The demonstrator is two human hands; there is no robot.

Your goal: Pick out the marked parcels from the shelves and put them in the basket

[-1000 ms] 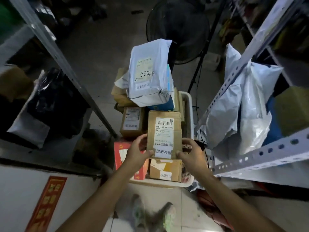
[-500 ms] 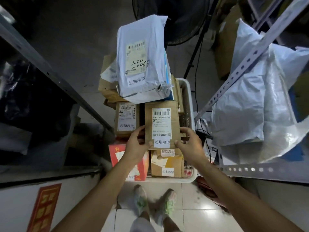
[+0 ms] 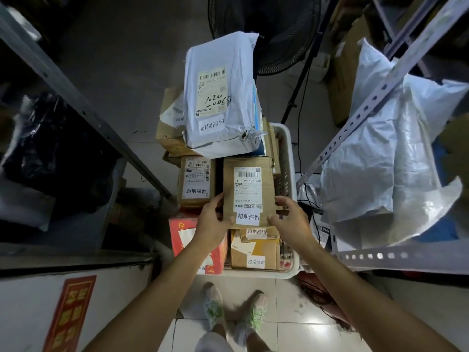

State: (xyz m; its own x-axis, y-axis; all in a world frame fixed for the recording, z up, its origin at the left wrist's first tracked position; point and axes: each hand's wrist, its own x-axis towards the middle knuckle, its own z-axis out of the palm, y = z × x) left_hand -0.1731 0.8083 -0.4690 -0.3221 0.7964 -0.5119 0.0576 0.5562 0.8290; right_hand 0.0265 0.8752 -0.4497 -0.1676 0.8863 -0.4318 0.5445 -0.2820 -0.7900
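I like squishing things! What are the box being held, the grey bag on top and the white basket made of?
Box: matt brown cardboard, creased. Grey bag: thin plastic film, wrinkled and shiny. Basket: probably hard white plastic, with moulded slots.

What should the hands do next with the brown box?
Probably ease the brown box down onto the parcels beneath and let go. The left hand and right hand grip its near corners, and it is already over the white basket.

Dim light is falling on a grey floor [image 3: 121, 72], pale tiles [image 3: 291, 334] are gleaming up close, metal shelf frames [image 3: 365, 109] are flanking the aisle, a black fan [image 3: 276, 34] is standing behind.
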